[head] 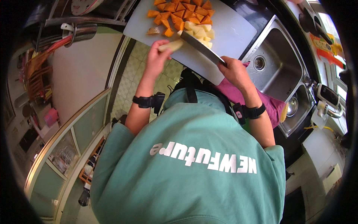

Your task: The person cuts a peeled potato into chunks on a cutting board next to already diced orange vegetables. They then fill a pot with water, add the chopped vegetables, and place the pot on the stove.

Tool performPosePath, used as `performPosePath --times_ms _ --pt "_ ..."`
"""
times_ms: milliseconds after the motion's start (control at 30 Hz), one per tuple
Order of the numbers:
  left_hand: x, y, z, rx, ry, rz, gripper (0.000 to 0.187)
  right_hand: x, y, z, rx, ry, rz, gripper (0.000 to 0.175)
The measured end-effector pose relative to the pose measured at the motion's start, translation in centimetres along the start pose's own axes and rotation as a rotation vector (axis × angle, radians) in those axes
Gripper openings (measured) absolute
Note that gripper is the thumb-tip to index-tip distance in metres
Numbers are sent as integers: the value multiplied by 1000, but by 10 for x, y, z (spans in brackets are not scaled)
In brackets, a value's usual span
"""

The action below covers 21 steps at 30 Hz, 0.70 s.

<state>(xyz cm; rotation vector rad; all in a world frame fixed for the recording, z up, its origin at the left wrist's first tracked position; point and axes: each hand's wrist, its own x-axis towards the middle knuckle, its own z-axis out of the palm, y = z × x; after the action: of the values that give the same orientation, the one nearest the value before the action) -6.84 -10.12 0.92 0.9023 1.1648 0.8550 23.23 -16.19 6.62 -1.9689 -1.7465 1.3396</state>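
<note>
My left hand (157, 59) holds a long, pale piece of peeled vegetable (171, 46), perhaps potato, by its near end. My right hand (235, 71) grips the handle of a kitchen knife (202, 48), its blade slanting up and left so that the tip is by the far end of the pale piece. Whether the blade touches that piece I cannot tell. Just beyond the blade, pale cut chunks (200, 31) lie heaped on a white cutting board (235, 36). Behind them spreads a pile of orange chunks (180, 14), likely pumpkin.
A scrap with brownish skin (153, 30) lies at the board's left. Right of the board is a stainless steel sink (282, 50), with a smaller basin holding a metal bowl (292, 106). A purple cloth (268, 107) hangs by my right forearm. A pot (84, 33) stands at left.
</note>
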Motion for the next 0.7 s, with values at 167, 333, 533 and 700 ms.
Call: performPosePath --times_ms 167,333,533,700 --pt "-4 -7 26 908 -7 546 42 -2 -13 -6 -22 31 83 28" --pt "-11 1 35 725 36 278 37 -27 -39 -9 -107 87 5 26" --pt "-9 3 34 700 100 281 34 -39 -54 -11 -283 65 -28 24" --pt "-10 0 30 810 99 284 31 -35 -46 -4 -305 43 -38 22"
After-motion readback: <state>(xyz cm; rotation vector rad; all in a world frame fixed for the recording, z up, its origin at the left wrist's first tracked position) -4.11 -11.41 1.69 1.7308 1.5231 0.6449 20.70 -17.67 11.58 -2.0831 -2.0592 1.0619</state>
